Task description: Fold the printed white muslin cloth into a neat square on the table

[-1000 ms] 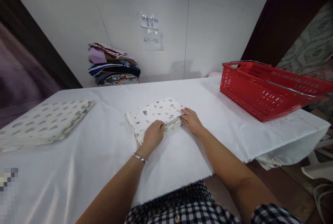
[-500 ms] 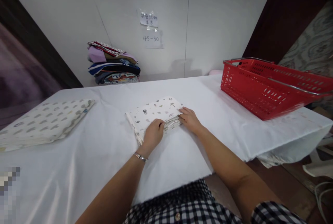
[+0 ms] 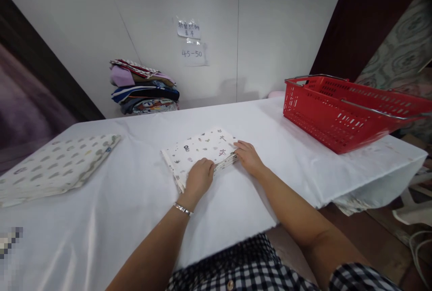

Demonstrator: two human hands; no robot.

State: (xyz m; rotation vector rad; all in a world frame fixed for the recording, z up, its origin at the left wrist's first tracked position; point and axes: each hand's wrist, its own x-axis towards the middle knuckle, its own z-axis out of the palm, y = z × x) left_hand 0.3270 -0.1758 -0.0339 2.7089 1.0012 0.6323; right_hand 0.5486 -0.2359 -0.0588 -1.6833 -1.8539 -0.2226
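A folded white cloth (image 3: 202, 147) with small printed plants and figures lies on the white-covered table in front of me. Its near edge shows several stacked layers. My left hand (image 3: 201, 175), with a silver bracelet at the wrist, grips that near edge, fingers curled and thumb hidden. At the near right corner my right hand (image 3: 248, 156) holds the layers, its fingers bent over the top. The hands sit a short way apart, with the layered edge between them.
Another folded patterned cloth (image 3: 57, 165) lies at the left. A red plastic basket (image 3: 337, 120) with metal handles stands at the right. Against the wall is a stack of folded fabrics (image 3: 145, 88); above it, paper signs (image 3: 194, 53). The table edge (image 3: 229, 249) runs before me.
The cloth's near edge, bunched and raised between my hands before, now lies flatter with its layers more even. Both hands stay at nearly the same spots. The view has shifted slightly.
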